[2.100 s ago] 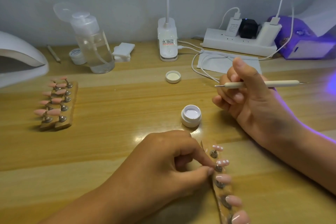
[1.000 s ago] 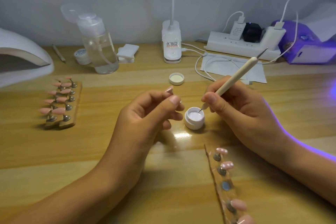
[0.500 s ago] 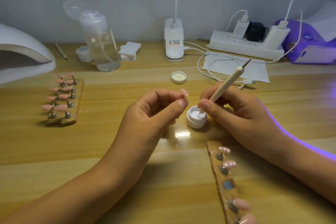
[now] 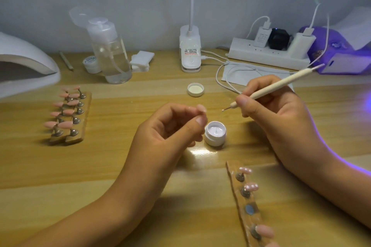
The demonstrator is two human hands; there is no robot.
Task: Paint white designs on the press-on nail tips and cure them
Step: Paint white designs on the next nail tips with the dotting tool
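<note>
**Nail tip pinched in the left hand, dotting tool lifted clear of the gel**

Nail tip, pale pink, sits between the thumb and forefinger of the left hand, held above the table just left of the open pot of white gel. The other fingers of that hand curl loosely into the palm. The right hand grips a cream dotting tool like a pen, thumb and fingers clamped round its lower shaft. Its fine metal point hangs in the air just beside the nail tip, apart from it.

Half a second ago that point was dipped in the pot; it is now raised out and up to the right, and the tool lies flatter. The left hand has barely shifted.

Near the right forearm lies a wooden holder strip: two tips with white dots at its far end, one bare metal disc in the middle, plain pink tips nearer. A second holder full of pink tips stands at the left of the wooden table, beside a white curing lamp. Along the grey wall stand a pump bottle, a desk lamp base, a power strip and a purple device. The pot's lid lies upturned behind it.
</note>
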